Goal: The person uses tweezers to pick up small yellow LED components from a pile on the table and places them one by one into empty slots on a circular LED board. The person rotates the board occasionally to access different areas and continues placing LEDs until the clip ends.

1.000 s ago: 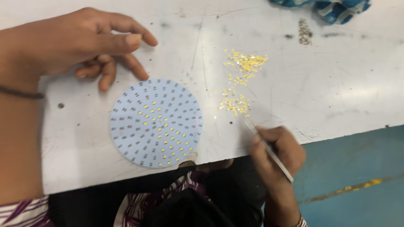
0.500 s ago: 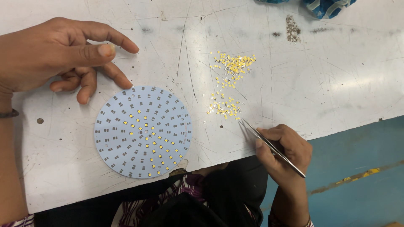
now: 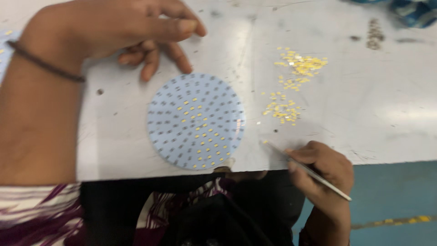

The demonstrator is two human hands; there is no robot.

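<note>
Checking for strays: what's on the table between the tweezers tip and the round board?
Only bare white table between the tweezers in the right hand and the round board, in the head view.

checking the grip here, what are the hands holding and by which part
The right hand holds thin metal tweezers around mid-length, tips toward the round white board. The left hand holds nothing; it hovers above the table by the board.
</note>
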